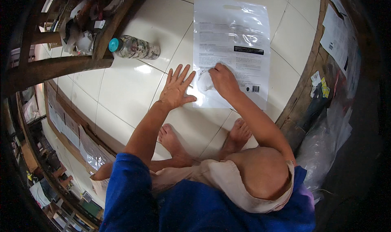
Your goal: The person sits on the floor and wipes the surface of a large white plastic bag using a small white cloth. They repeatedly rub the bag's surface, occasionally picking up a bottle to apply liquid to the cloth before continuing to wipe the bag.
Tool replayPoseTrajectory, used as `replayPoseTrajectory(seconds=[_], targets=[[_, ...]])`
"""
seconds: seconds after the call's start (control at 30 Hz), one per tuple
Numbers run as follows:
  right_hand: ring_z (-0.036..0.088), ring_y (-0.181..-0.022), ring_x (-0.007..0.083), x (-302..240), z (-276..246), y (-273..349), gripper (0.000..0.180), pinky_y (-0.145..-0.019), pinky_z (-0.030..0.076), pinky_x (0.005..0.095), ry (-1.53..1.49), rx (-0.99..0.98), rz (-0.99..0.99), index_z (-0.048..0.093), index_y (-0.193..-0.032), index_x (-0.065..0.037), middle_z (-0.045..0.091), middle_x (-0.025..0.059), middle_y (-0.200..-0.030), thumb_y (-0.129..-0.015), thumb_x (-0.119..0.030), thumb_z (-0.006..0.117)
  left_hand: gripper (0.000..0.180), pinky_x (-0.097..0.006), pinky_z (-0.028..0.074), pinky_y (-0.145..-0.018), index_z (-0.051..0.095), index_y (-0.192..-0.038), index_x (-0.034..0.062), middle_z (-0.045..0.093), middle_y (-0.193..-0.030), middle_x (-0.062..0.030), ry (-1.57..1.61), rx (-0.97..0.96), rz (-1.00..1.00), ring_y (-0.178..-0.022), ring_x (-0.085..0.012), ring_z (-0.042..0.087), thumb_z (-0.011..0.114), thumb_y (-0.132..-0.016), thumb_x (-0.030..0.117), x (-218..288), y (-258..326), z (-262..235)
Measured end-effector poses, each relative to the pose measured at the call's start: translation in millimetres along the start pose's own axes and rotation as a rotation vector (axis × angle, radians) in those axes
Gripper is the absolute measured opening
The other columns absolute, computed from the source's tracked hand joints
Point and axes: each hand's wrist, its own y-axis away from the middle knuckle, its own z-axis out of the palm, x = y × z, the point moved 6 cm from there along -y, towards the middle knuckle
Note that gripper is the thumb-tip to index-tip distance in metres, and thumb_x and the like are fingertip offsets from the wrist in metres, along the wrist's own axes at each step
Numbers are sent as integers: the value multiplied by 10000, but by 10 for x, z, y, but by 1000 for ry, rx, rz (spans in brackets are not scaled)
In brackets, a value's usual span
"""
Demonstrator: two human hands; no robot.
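Observation:
A white plastic bag (252, 30) with a die-cut handle slot and printed text lies flat on the floor in front of me. My right hand (224, 81) is closed over its lower part, fingers bunched on a small white cloth or tissue (205, 82) that rests against the bag. How the fingertips grip it is partly hidden. My left hand (177, 87) is spread, palm down, its fingers at the bag's left edge and holding nothing.
A clear bottle with a teal cap (136, 47) lies on its side on the tiled floor (118, 85). Wooden furniture (93, 62) stands at the left. Along the right, a wooden edge (303, 89) borders plastic wrapping (321, 150) and papers. My bare feet are just below the bag.

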Motion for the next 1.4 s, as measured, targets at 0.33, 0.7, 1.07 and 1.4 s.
replayPoseTrajectory(seconds=[0.33,0.7,1.07,1.4], targets=[[606,-870,383,377,-277,451,124,-784,518,457,11,20,115,622,-888,13,597,211,-917,-808,-68,573,999,-543,99,-1195,263,-1532,151,135,-1610,-129,-44,-62,-30,-1488,-358,82,703,-754,599,24,-7,-20],[598,-925,359,541,-349,723,118,-830,511,455,73,20,210,615,-883,1,597,173,-913,-792,-49,559,1035,-545,80,-1195,226,-1543,142,125,-1612,-143,-36,-76,-47,-1489,-363,71,735,-742,556,30,0,-48],[620,-862,367,450,-223,842,107,-763,522,454,22,134,135,630,-883,-8,610,201,-914,-818,-52,557,1031,-531,67,-1202,235,-1542,137,125,-1615,-138,-33,-108,-74,-1492,-349,61,728,-745,565,60,8,-66],[603,-963,357,-94,98,744,162,-845,507,450,-112,-70,73,640,-973,-13,602,184,-1005,-866,-100,556,1047,-534,83,-1200,234,-1538,113,115,-1613,-156,-52,-104,-64,-1496,-348,54,772,-721,486,63,-62,-28]])
